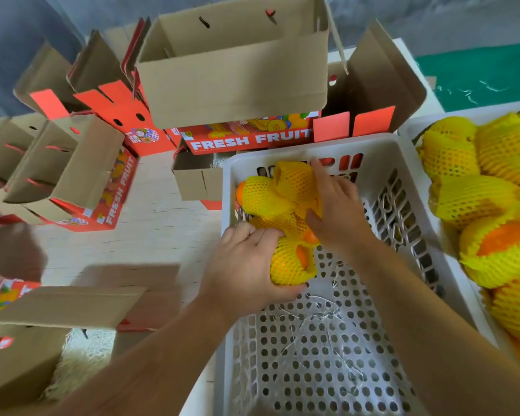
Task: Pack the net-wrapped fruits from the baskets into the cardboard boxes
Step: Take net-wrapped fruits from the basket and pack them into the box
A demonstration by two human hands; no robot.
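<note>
While both my hands gather the last net-wrapped fruits [282, 199] in the near basket [403, 223] | left hand [246, 265] cupping one, right hand [336, 205] curled over others | I'd lift gently, nets on, toward a cardboard box [231, 64].

Pale floor [150, 205] carries directly: white perforated basket [327, 340] at centre, second white basket [409, 130] touching its right side, open red-and-brown cardboard boxes [81, 175] grouped left and behind, one open box [27, 355] near left.
</note>
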